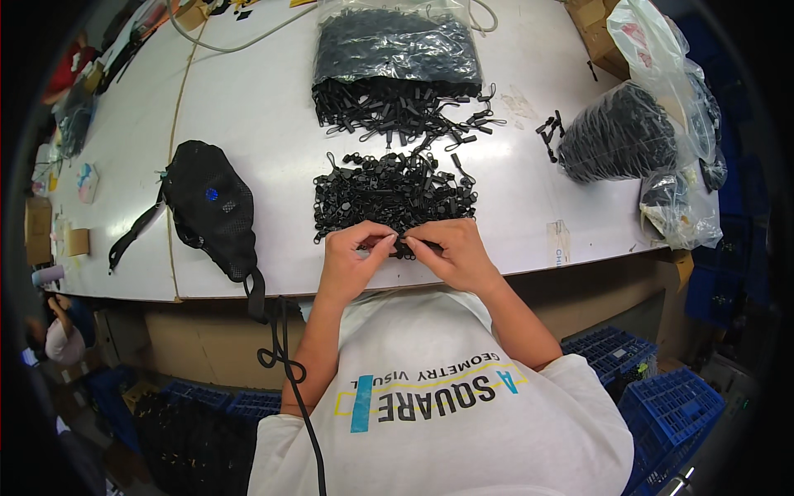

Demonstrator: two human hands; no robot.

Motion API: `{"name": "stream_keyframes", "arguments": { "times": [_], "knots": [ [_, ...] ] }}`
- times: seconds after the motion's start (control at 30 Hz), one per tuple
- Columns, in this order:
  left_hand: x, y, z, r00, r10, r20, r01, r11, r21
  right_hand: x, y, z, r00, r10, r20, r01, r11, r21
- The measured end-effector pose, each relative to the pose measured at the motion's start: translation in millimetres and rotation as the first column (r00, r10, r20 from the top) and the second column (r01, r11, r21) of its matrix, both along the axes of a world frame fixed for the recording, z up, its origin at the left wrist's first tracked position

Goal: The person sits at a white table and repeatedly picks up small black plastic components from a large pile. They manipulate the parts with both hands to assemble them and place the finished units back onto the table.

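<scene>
My left hand [354, 258] and my right hand [455, 255] meet at the table's front edge, thumbs and index fingers pinched close together. What they pinch is too small and too covered by the fingertips to make out; a dark bit shows between them. Right beyond my fingers spreads a heap of small black plastic parts [389, 194], some like zipper pullers or cord ends. Farther back, black looped cord pulls [385, 107] spill from a big clear plastic bag [397, 45] filled with more black pieces.
On the left lies a black mesh pouch [211, 202] with a cord hanging off the table [281, 107]. To the right, a clear bag of black items [620, 132] stands beside a cardboard box [597, 33]. Blue crates [668, 409] sit below on the right. Another person [66, 335] is at far left.
</scene>
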State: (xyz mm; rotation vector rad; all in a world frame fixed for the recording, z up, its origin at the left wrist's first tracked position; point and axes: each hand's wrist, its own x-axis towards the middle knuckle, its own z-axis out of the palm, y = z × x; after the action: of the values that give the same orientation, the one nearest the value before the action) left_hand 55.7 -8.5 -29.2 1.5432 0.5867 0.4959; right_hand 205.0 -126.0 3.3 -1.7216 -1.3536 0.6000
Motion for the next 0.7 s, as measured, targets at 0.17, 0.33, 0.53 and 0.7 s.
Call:
{"name": "stream_keyframes", "arguments": {
  "times": [0.17, 0.33, 0.53, 0.7],
  "knots": [
    [-3.1, 2.0, 1.9, 0.997, -0.003, -0.077, 0.0, 0.999, -0.039, 4.7, -2.0, -3.3, 0.977, -0.051, 0.205, 0.046, 0.998, 0.03],
    [-2.7, 1.5, 4.7, 0.993, -0.011, -0.121, 0.001, 0.996, -0.085, 3.6, -3.2, -6.2, 0.928, -0.025, 0.372, 0.016, 0.999, 0.028],
    [-3.7, 2.6, 5.6, 0.987, -0.002, -0.163, -0.005, 0.999, -0.038, -11.6, -3.8, -10.5, 0.857, -0.023, 0.515, -0.032, 0.995, 0.097],
    [-0.5, -1.7, 5.2, 0.992, 0.06, -0.108, -0.056, 0.998, 0.034, -18.1, -2.9, -11.0, 0.797, -0.06, 0.601, -0.028, 0.99, 0.136]
  ]
}}
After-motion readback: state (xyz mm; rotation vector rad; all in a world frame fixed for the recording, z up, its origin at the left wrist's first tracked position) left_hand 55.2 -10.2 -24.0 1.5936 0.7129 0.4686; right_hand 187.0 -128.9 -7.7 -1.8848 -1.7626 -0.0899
